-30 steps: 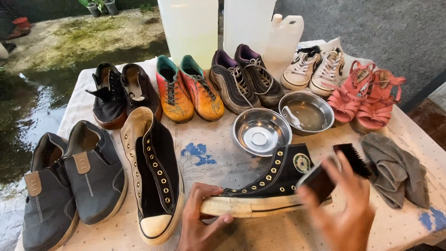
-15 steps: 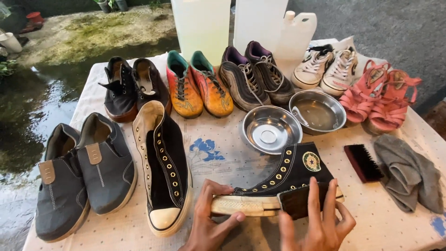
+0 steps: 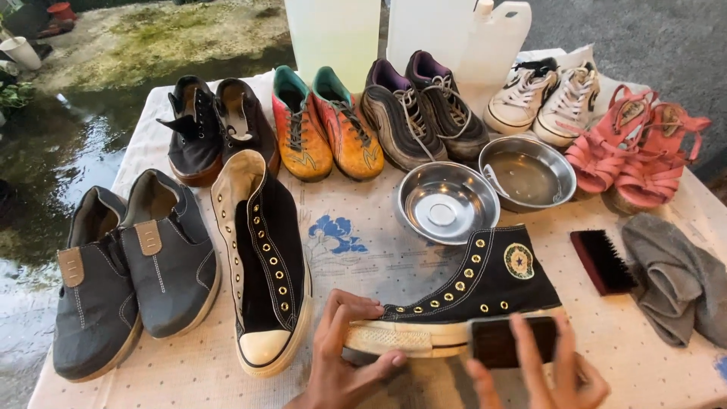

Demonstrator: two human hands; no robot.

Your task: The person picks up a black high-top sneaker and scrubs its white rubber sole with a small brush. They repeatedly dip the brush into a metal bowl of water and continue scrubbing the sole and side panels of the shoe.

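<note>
Near edge of the surface (image 3: 363, 250): little open room, since both hands work right at it. The surface is cloth-covered, patterned, and stands outdoors on wet ground. It is crowded: shoe pairs line the far edge, grey slip-ons (image 3: 129, 265) lie at the left, and a black high-top sneaker (image 3: 265, 257) lies upright beside them. Two steel bowls (image 3: 485, 189) sit at the centre; a brush (image 3: 602, 261) and a grey cloth (image 3: 670, 276) lie at the right, just apart. A second black high-top (image 3: 469, 299) lies on its side at the near edge. The left hand (image 3: 344, 356) grasps its white toe. The right hand (image 3: 541, 367) holds a dark block (image 3: 511, 341) against its sole near the heel.
</note>
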